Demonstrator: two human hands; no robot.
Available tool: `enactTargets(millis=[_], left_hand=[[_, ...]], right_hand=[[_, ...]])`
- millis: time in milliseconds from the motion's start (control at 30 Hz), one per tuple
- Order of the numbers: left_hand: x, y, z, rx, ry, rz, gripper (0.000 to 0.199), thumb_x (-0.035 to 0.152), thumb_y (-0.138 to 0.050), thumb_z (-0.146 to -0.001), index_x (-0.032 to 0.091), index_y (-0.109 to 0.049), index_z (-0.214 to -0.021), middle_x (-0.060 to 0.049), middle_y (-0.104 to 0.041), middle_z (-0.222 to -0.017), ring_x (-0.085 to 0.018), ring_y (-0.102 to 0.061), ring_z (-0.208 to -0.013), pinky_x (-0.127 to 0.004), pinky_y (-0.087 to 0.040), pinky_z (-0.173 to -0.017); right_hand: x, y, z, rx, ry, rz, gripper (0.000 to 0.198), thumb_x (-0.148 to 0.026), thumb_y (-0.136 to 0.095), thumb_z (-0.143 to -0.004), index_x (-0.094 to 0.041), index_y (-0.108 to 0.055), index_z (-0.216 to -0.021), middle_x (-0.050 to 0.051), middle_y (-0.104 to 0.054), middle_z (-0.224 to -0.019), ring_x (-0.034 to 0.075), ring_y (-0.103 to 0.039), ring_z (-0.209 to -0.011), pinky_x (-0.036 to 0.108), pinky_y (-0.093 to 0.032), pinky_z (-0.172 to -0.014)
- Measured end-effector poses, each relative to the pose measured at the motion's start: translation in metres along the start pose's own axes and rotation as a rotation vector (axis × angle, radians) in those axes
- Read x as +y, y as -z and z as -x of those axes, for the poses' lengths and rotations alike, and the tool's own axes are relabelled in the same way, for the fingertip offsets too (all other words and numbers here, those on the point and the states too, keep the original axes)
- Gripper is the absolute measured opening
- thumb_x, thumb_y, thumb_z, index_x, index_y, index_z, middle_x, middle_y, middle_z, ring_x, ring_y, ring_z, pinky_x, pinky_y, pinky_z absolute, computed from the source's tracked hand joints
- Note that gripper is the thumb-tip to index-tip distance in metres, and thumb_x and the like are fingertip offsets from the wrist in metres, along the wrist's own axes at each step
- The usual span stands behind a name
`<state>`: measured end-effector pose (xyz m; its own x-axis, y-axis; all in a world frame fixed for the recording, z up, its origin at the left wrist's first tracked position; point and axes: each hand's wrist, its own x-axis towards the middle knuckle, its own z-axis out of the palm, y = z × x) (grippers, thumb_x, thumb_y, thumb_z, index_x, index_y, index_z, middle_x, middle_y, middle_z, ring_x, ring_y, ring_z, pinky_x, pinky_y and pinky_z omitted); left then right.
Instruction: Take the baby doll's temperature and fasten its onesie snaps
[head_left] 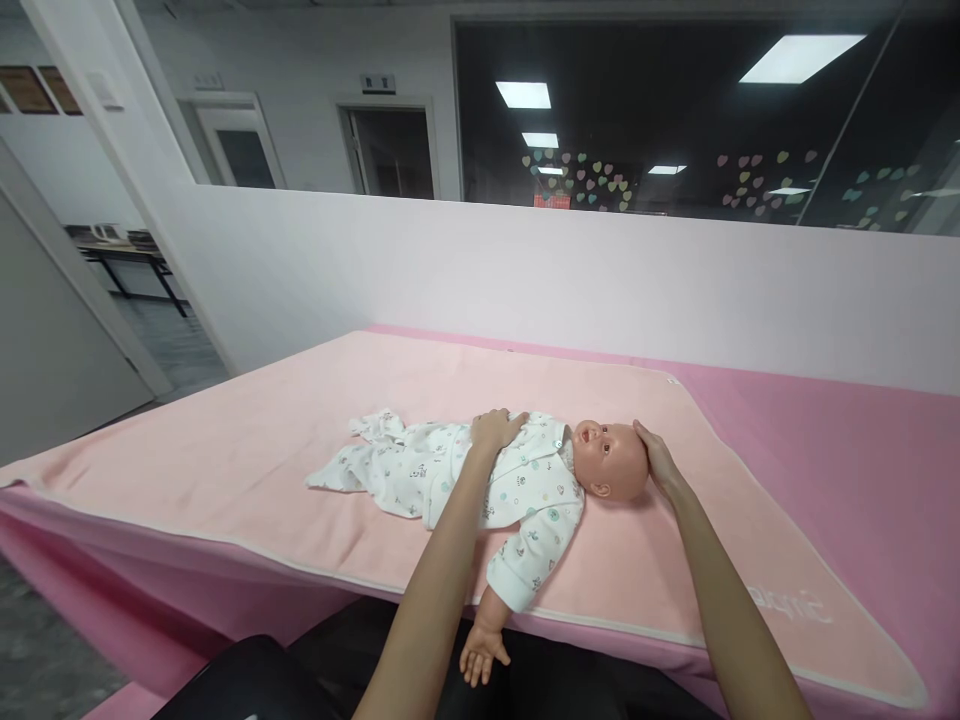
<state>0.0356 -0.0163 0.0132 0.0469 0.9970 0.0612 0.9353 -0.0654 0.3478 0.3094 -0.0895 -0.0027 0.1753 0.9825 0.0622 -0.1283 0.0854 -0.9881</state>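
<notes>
White printed clothes [536, 485], peach blanket [225, 430]

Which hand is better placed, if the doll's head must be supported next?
Probably the right hand: its fingers touch the top of the doll's head, while the left hand rests on the clothed torso.

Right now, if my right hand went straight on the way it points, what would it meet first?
Most likely the round tan plastic-looking doll's head: your right hand seems to rest against its crown, though the exact contact and depth are hard to judge.
</notes>
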Motion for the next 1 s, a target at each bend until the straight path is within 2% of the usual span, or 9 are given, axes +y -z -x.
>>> enactTargets(millis=[133,233,300,400,500,700,833,933,1000], left_hand=[[0.0,0.002,0.002,0.091,0.004,0.132,0.051,0.053,-0.036,-0.078,0.015,-0.062,-0.099,-0.013,-0.062,-0.107,-0.027,-0.054,-0.104,-0.037,-0.034,-0.091],[0.002,0.01,0.011,0.233,-0.11,0.47,0.041,0.043,-0.042,-0.079,0.016,-0.06,-0.104,-0.01,-0.059,-0.111,-0.022,-0.054,-0.101,-0.031,-0.039,-0.087],[0.004,0.018,0.022,0.123,-0.264,0.677,0.042,0.043,-0.048,-0.076,0.016,-0.059,-0.107,-0.008,-0.061,-0.107,-0.019,-0.056,-0.093,-0.028,-0.043,-0.079],[0.009,0.026,0.039,-0.249,-0.524,0.682,0.05,0.042,-0.067,-0.061,0.018,-0.062,-0.104,-0.005,-0.063,-0.096,-0.018,-0.056,-0.084,-0.025,-0.043,-0.071],[0.014,0.027,0.049,-0.334,-0.574,0.573,0.043,0.041,-0.069,-0.057,0.02,-0.066,-0.094,-0.002,-0.062,-0.087,-0.017,-0.053,-0.08,-0.024,-0.04,-0.067],[0.021,0.026,0.046,-0.163,-0.434,0.612,0.037,0.048,-0.047,-0.075,0.015,-0.06,-0.063,0.003,-0.044,-0.053,-0.011,-0.041,-0.056,-0.024,-0.032,-0.056],[0.024,0.029,0.045,-0.151,-0.36,0.732,0.038,0.049,-0.047,-0.075,0.015,-0.056,-0.061,0.003,-0.044,-0.053,-0.012,-0.042,-0.06,-0.023,-0.034,-0.058],[0.025,0.03,0.046,-0.156,-0.325,0.848,0.035,0.047,-0.048,-0.075,0.015,-0.061,-0.069,0.0,-0.054,-0.061,-0.014,-0.048,-0.068,-0.024,-0.037,-0.063],[0.024,0.029,0.045,-0.133,-0.312,0.938,0.033,0.044,-0.048,-0.076,0.014,-0.063,-0.075,-0.002,-0.059,-0.071,-0.015,-0.05,-0.074,-0.024,-0.039,-0.068]], right_hand=[[-0.001,-0.002,0.003,0.021,0.008,0.03,0.05,-0.058,-0.061,-0.064,-0.014,-0.068,-0.088,0.007,-0.068,-0.095,0.026,-0.058,-0.101,0.035,-0.044,-0.088],[0.002,0.001,-0.002,0.106,0.035,-0.025,0.049,-0.057,-0.062,-0.062,-0.016,-0.068,-0.087,0.007,-0.068,-0.098,0.025,-0.057,-0.103,0.035,-0.042,-0.091],[0.004,0.001,-0.004,0.129,0.031,-0.045,0.048,-0.057,-0.062,-0.061,-0.016,-0.068,-0.086,0.007,-0.068,-0.095,0.025,-0.058,-0.1,0.035,-0.042,-0.09],[0.002,-0.001,-0.002,0.114,0.048,-0.002,0.046,-0.056,-0.061,-0.062,-0.016,-0.069,-0.085,0.006,-0.068,-0.095,0.025,-0.059,-0.098,0.035,-0.043,-0.088],[-0.001,-0.005,0.002,0.089,0.095,0.074,0.044,-0.055,-0.06,-0.064,-0.016,-0.069,-0.082,0.006,-0.068,-0.095,0.025,-0.059,-0.096,0.035,-0.044,-0.085],[-0.021,-0.015,0.023,0.241,0.587,0.648,0.023,-0.039,-0.057,-0.07,-0.021,-0.067,-0.079,0.005,-0.068,-0.088,0.024,-0.057,-0.091,0.044,-0.033,-0.096],[-0.044,-0.059,0.04,-0.059,0.876,0.995,0.016,-0.027,-0.051,-0.075,-0.023,-0.066,-0.074,0.004,-0.064,-0.102,0.023,-0.051,-0.104,0.045,-0.025,-0.102],[-0.05,-0.1,0.036,-0.344,0.817,0.951,0.016,-0.023,-0.05,-0.075,-0.023,-0.066,-0.072,0.004,-0.06,-0.112,0.023,-0.043,-0.115,0.044,-0.024,-0.104],[-0.046,-0.121,0.025,-0.347,0.74,0.784,0.012,-0.021,-0.054,-0.074,-0.023,-0.065,-0.07,0.005,-0.061,-0.107,0.025,-0.043,-0.116,0.045,-0.02,-0.105]])
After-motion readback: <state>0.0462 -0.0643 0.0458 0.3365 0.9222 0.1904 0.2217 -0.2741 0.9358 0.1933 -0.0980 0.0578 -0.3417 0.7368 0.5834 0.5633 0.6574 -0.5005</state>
